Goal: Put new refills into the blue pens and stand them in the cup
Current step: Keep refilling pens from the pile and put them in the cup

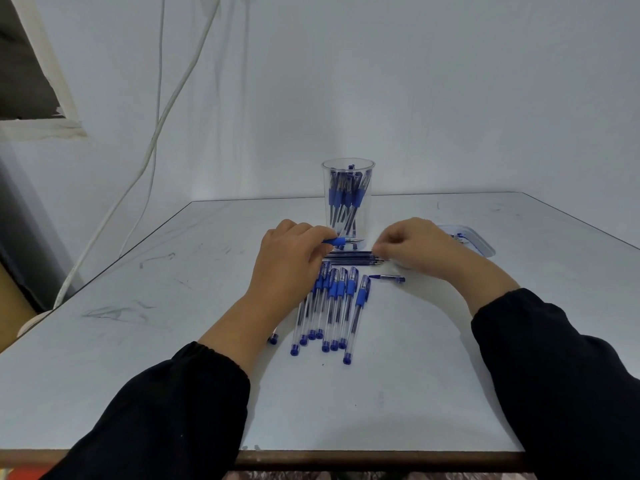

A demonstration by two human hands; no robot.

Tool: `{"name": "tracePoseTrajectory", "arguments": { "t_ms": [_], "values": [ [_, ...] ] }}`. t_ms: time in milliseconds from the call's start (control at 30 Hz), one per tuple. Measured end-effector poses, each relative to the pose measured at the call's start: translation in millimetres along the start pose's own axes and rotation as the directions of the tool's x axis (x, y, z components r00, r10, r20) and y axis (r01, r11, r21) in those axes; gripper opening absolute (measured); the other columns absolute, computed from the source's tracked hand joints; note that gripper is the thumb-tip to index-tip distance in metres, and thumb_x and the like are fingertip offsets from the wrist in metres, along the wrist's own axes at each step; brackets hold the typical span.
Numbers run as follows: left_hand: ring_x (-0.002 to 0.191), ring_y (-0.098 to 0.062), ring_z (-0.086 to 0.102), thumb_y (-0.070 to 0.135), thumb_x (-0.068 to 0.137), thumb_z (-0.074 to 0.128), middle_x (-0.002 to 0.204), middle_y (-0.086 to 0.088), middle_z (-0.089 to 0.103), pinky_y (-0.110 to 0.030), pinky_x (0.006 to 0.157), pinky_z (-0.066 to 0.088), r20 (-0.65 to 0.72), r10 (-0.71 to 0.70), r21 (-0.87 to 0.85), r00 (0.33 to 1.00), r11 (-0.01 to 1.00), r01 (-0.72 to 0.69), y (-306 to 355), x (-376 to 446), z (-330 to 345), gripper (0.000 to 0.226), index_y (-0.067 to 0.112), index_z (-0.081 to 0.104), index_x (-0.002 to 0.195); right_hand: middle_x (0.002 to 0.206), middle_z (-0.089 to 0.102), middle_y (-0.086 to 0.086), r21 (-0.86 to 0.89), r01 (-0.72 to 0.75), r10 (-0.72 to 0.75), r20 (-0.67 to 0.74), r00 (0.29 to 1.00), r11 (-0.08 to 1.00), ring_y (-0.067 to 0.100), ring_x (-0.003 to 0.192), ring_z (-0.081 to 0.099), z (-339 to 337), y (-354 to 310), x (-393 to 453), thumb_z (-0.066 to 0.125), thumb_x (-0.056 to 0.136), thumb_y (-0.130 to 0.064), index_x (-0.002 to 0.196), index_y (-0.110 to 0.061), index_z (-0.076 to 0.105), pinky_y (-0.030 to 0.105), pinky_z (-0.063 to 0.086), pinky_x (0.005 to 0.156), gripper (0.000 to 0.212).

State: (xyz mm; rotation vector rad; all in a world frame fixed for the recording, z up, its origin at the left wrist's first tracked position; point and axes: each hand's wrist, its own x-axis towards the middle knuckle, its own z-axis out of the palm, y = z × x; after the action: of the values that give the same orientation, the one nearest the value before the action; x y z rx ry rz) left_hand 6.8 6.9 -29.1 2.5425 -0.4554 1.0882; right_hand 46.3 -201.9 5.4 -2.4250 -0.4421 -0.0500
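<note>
A clear plastic cup (348, 188) stands at the middle of the table with several blue pens upright in it. My left hand (291, 251) grips a pen's blue grip section with its tip (341, 241), pointing right, just in front of the cup. My right hand (412, 245) has its fingers curled down onto the right end of a row of thin dark refills (349, 258) lying crosswise. Several blue pens (334, 306) lie side by side nearer to me. A blue pen cap (388, 278) lies to their right.
A shallow clear tray (485, 245) with small blue parts sits behind my right hand. White cables (152, 140) hang down the wall at left. The table's brown front edge (346, 457) is close to me. Black sleeves cover both forearms.
</note>
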Motion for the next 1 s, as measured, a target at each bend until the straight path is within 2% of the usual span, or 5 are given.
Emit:
{"name": "tracePoseTrajectory", "arguments": {
  "t_ms": [100, 300, 433, 600, 1000],
  "values": [
    [0.091, -0.02, 0.054, 0.018, 0.09, 0.061, 0.096, 0.004, 0.069, -0.028, 0.08, 0.03, 0.006, -0.001, -0.003, 1.0, 1.0, 0.001, -0.6, 0.0, 0.7, 0.02, 0.02, 0.067, 0.109, 0.087, 0.07, -0.01, -0.237, -0.036, 0.057, 0.083, 0.995, 0.971, 0.008, 0.086, 0.061, -5.2, 4.8, -2.4, 0.074, 0.08, -0.033, 0.086, -0.023, 0.077, 0.029, 0.049, 0.077, 0.012],
    [0.089, -0.021, 0.055, 0.016, 0.089, 0.061, 0.094, 0.003, 0.07, -0.029, 0.079, 0.031, 0.012, 0.0, -0.004, 1.0, 1.0, 0.0, -0.2, -0.5, 0.4, 0.019, 0.02, 0.068, 0.106, 0.086, 0.071, -0.01, -0.339, -0.027, 0.076, 0.13, 0.989, 0.94, 0.008, 0.086, 0.061, -5.2, 6.2, -1.5, 0.078, 0.076, -0.031, 0.087, -0.025, 0.078, 0.026, 0.048, 0.075, 0.013],
    [0.091, -0.019, 0.053, 0.017, 0.09, 0.059, 0.096, 0.004, 0.069, -0.027, 0.08, 0.028, 0.023, -0.023, 0.01, 0.999, 1.0, 0.023, 0.2, -0.5, 0.0, 0.02, 0.021, 0.067, 0.108, 0.087, 0.067, -0.012, -0.328, 0.016, -0.006, 0.033, 0.999, 0.944, 0.01, 0.086, 0.06, -6.4, 11.6, 2.1, 0.071, 0.08, -0.04, 0.086, -0.027, 0.071, 0.031, 0.05, 0.078, 0.015],
    [0.096, -0.018, 0.051, 0.02, 0.093, 0.055, 0.101, 0.004, 0.068, -0.026, 0.081, 0.026, 0.042, -0.052, 0.028, 0.998, 0.998, 0.05, 1.3, 0.3, -0.7, 0.022, 0.023, 0.066, 0.112, 0.086, 0.062, -0.017, -0.166, 0.175, -0.196, -0.123, 0.973, 0.971, 0.007, 0.083, 0.059, -3.5, 7.9, 0.4, 0.067, 0.085, -0.039, 0.092, -0.03, 0.063, 0.028, 0.047, 0.074, 0.012],
    [0.1, -0.018, 0.05, 0.023, 0.094, 0.054, 0.105, 0.004, 0.067, -0.026, 0.082, 0.025, 0.061, -0.056, 0.032, 0.997, 0.998, 0.054, 2.6, 0.3, -3.4, 0.023, 0.023, 0.064, 0.115, 0.085, 0.059, -0.021, -0.185, 0.265, -0.283, -0.079, 0.956, 0.946, 0.009, 0.087, 0.059, 0.4, -2.9, -4.3, 0.066, 0.088, -0.036, 0.099, -0.029, 0.063, 0.03, 0.05, 0.078, 0.014]
  ]
}}
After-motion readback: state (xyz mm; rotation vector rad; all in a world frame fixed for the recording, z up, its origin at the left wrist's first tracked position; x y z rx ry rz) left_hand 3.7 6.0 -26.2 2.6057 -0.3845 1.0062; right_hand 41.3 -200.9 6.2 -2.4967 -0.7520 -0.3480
